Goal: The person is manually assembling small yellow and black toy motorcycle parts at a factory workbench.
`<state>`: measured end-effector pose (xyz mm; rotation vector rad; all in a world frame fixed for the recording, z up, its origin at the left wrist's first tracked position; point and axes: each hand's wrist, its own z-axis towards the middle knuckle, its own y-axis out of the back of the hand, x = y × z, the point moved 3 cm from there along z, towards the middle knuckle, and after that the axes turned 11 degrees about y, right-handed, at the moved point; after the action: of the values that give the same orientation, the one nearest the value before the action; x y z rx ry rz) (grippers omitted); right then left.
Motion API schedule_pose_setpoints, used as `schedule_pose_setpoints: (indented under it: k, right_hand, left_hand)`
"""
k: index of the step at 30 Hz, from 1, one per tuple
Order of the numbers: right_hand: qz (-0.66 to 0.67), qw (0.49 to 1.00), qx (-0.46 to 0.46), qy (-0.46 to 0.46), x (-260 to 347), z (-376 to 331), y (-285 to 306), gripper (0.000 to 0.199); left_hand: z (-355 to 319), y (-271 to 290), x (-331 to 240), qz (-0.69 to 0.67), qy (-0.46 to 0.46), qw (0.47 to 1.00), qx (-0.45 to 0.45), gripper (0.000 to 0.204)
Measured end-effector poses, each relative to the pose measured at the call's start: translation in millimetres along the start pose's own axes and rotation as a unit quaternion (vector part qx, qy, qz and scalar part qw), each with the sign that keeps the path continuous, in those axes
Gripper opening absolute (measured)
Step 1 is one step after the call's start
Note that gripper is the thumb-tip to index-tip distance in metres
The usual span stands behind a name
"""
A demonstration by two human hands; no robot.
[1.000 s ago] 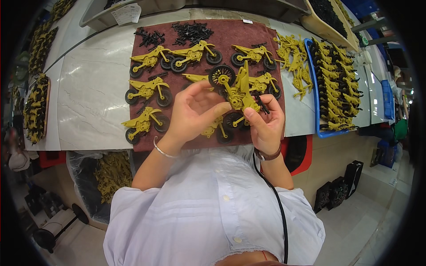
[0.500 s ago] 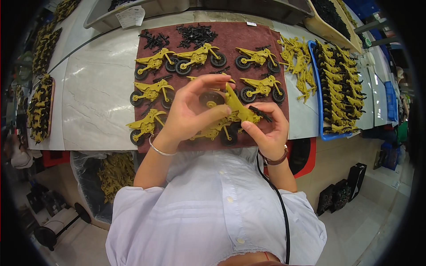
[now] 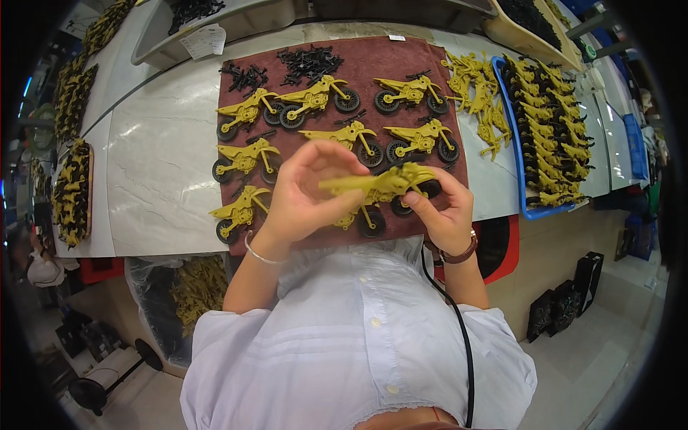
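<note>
In front of my chest I hold a yellow toy motorcycle [image 3: 376, 184], its tail to the left and blurred. My right hand [image 3: 448, 211] grips its front end by the dark wheel, with thumb and fingers closed. My left hand [image 3: 301, 193] curls around the tail, thumb below and fingers above. Beneath and beyond my hands, more yellow toy motorcycles [image 3: 414, 140] with black wheels lie in rows on a dark red cloth [image 3: 294, 143]. One toy under my hands is partly hidden.
Black small parts [image 3: 312, 64] are heaped at the cloth's far edge. Loose yellow parts [image 3: 476, 93] lie right of it, beside a blue tray [image 3: 512, 136] packed with toy motorcycles. Grey bins [image 3: 251, 25] stand at the back. A bag of yellow parts [image 3: 197, 294] sits below the table's edge.
The held toy motorcycle has turned from steeply tilted to nearly level, its tail swinging down to the left. Both hands stay around it. The whole view has shifted slightly.
</note>
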<state>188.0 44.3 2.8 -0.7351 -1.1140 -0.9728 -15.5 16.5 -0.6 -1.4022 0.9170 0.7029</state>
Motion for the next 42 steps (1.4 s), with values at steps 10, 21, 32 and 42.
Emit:
schedule_pose_setpoints:
  k: [10,21,32,42]
  right_hand:
    - [-0.041,0.996,0.064,0.039,5,4,-3,0.039]
    - [-0.008,0.999,0.033,0.035,6,0,10,0.038]
    - [-0.165,0.970,-0.177,-0.034,-18,-5,78,0.060]
    - [-0.278,0.956,-0.051,-0.080,-19,-16,77,0.065]
  left_hand:
    - [0,-21,-15,0.458,-0.093,0.881,0.071,0.035]
    - [5,-21,-11,0.307,0.023,0.950,0.050,0.036]
    - [168,-8,-39,0.511,0.036,0.858,0.046,0.047]
    - [281,28,13,0.633,0.015,0.771,0.075,0.066]
